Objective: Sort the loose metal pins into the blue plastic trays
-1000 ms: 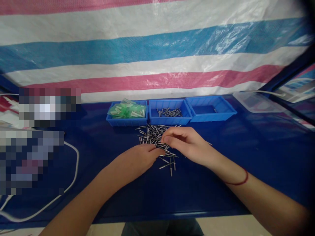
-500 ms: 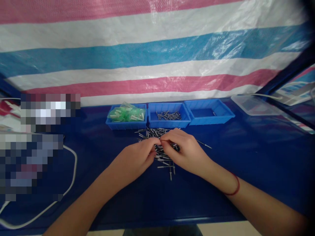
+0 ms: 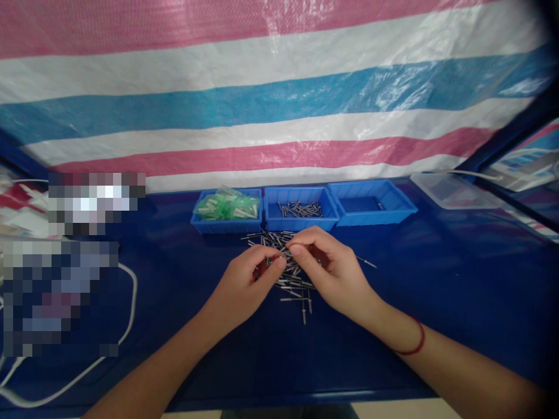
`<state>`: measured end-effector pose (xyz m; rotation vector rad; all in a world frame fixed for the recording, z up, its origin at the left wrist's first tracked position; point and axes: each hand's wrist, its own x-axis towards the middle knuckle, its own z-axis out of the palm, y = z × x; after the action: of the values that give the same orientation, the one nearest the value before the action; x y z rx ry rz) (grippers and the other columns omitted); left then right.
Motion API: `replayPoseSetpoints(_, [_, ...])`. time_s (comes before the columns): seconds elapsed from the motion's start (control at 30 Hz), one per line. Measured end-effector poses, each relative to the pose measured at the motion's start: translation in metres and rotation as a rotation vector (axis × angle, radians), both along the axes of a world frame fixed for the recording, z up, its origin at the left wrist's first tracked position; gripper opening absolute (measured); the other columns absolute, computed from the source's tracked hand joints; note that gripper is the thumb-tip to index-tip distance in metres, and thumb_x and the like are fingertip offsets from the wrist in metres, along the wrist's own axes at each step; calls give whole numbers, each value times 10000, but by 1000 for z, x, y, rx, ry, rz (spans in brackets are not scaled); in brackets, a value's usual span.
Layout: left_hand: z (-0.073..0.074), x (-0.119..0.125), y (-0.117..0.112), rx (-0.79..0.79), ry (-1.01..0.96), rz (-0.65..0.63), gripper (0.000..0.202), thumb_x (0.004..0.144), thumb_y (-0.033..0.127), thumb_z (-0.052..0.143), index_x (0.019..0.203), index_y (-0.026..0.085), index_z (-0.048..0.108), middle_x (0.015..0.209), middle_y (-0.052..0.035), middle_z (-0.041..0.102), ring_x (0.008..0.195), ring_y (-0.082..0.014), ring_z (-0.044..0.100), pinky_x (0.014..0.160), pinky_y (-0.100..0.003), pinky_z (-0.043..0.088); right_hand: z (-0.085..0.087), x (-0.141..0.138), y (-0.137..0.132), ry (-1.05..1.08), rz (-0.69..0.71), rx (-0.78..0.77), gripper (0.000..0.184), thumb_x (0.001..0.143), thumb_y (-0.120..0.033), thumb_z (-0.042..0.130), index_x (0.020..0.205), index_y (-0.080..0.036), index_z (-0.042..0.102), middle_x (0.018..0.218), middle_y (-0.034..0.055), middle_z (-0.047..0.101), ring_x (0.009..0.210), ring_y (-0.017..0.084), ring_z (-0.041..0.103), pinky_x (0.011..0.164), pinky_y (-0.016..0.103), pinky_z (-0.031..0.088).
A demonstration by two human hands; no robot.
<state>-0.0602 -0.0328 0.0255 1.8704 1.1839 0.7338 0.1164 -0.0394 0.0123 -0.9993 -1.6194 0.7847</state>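
A loose pile of blind rivets [image 3: 297, 281], thin metal pins with thicker bodies, lies under and between my hands. My left hand [image 3: 244, 276] pinches with thumb and forefinger over the pile's left side; a tiny pale glint shows at its fingertips. Close beside it, my right hand [image 3: 334, 267] also has thumb and forefinger pressed together over the pile. The fingertips of both hands nearly meet, and whatever they hold is too small to make out. A single rivet [image 3: 367, 262] lies apart, right of my right hand.
Behind the pile stand three blue bins: the left bin [image 3: 227, 226] with a green bag of pale pieces, the middle bin [image 3: 301, 223] with metal pins, the right bin [image 3: 371, 218] with a small piece inside. A clear plastic lid [image 3: 454, 192] and white cable [image 3: 134, 302] flank them.
My left hand has turned so its thumb and the gap behind it show more. My right thumb has come up against its forefinger. The view has shifted slightly.
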Motion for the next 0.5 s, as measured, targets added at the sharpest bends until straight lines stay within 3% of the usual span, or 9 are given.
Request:
replayPoseSetpoints(0.2, [-1,2,0,-45,-21,-19,254,922,376,490,929,164,630,819,-8,637,740,-145,561,664,-240,420,-3,-3,1,160,63,-113,67,842,-263,643,871,-203,651,859,31,640,756,145,598,653,281,467])
replayPoseSetpoints(0.5, [-9,3,1,-95,-117,-21,264,916,391,514,1047,197,634,917,-16,662,819,-159,601,741,-263,455,1,-2,1,97,49,-88,81,841,-257,641,867,-197,689,838,42,660,791,161,617,669,297,480])
